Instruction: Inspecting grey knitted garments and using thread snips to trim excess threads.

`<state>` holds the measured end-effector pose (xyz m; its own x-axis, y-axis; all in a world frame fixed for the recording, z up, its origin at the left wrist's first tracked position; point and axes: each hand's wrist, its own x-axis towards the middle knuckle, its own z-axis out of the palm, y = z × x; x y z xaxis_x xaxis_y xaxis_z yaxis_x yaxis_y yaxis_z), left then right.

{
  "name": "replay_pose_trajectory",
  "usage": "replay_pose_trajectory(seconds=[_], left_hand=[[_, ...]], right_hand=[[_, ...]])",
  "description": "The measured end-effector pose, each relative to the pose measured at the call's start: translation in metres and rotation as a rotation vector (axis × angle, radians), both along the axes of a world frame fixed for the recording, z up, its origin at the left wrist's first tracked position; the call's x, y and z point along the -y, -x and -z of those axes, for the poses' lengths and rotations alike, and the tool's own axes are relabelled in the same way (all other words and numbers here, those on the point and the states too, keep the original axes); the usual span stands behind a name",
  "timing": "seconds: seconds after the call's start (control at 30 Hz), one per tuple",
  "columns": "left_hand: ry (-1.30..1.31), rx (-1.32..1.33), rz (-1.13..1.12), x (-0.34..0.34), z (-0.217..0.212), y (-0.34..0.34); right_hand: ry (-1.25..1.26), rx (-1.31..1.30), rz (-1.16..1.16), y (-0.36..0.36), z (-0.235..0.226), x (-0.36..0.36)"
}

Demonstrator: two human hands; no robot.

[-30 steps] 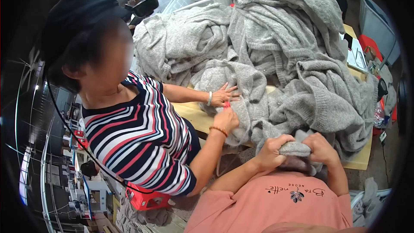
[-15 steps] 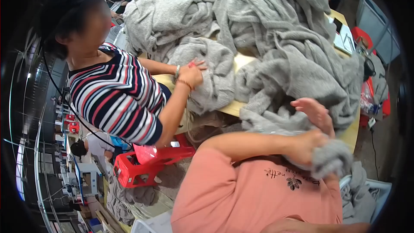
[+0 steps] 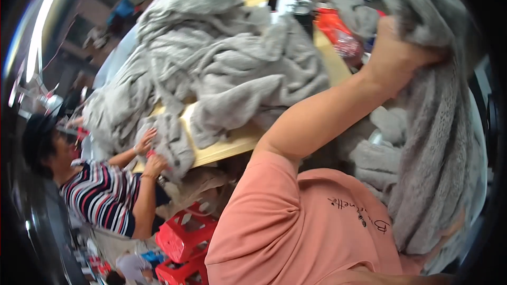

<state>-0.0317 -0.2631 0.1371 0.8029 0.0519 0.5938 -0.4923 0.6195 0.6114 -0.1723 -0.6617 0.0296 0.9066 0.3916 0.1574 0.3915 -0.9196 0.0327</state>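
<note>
My left hand (image 3: 404, 47) is raised at the upper right, its fingers closed around the bunched upper part of a grey knitted garment (image 3: 430, 153). The soft, fuzzy fabric hangs in a long drape down the right side, in front of my pink shirt's edge. My right hand is hidden behind the cloth; only a patch of skin (image 3: 451, 228), apparently my right arm, shows near its lower end. To the left of the raised arm, a heap of similar grey garments (image 3: 253, 68) covers much of a pale wooden table (image 3: 224, 150).
At the left, a co-worker in a striped top (image 3: 100, 195) has both hands on a grey piece at the table. Red plastic stools (image 3: 182, 237) stand below. More grey cloth (image 3: 372, 161) lies beside my drape. Red bags (image 3: 338, 34) are beyond the table's far end.
My left hand has swung up and to the right, and the bunched garment now hangs long. My right hand, visible before, is hidden. The view has turned, shifting the table and co-worker leftward.
</note>
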Motion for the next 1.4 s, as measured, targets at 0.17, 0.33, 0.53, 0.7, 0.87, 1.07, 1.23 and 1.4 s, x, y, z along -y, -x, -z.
replay_pose_trajectory(seconds=[0.17, 0.33, 0.53, 0.7, 0.87, 1.07, 1.23, 1.4], left_hand=[[-0.259, -0.353, 0.372, 0.178, 0.098, -0.045], [-1.413, -0.486, 0.156, 0.203, 0.248, -0.02], [-1.312, -0.473, 0.305, 0.132, 0.261, -0.025], [-0.967, -0.794, 0.177, 0.041, 0.225, -0.014], [-0.751, -1.094, -0.013, -0.081, 0.27, 0.032], [-0.506, -1.451, -0.04, -0.109, 0.314, 0.103], [-1.07, -0.857, -0.648, -0.104, 0.32, 0.092], [-1.595, -0.449, -1.393, -0.191, 0.281, 0.07]], right_hand=[[0.091, -0.312, 0.895, 0.037, -0.031, -0.01], [0.221, 0.217, 1.007, 0.058, 0.288, 0.127], [-0.333, 0.234, 0.525, 0.048, 0.419, 0.139], [-0.682, -0.201, 0.707, 0.019, 0.415, 0.11], [0.07, -0.958, 0.686, -0.072, 0.237, 0.033], [0.014, -0.345, 0.551, -0.06, 0.078, -0.064], [-0.615, -0.483, -0.155, -0.053, 0.044, -0.179], [-0.048, -0.591, -0.344, -0.066, 0.081, -0.236]])
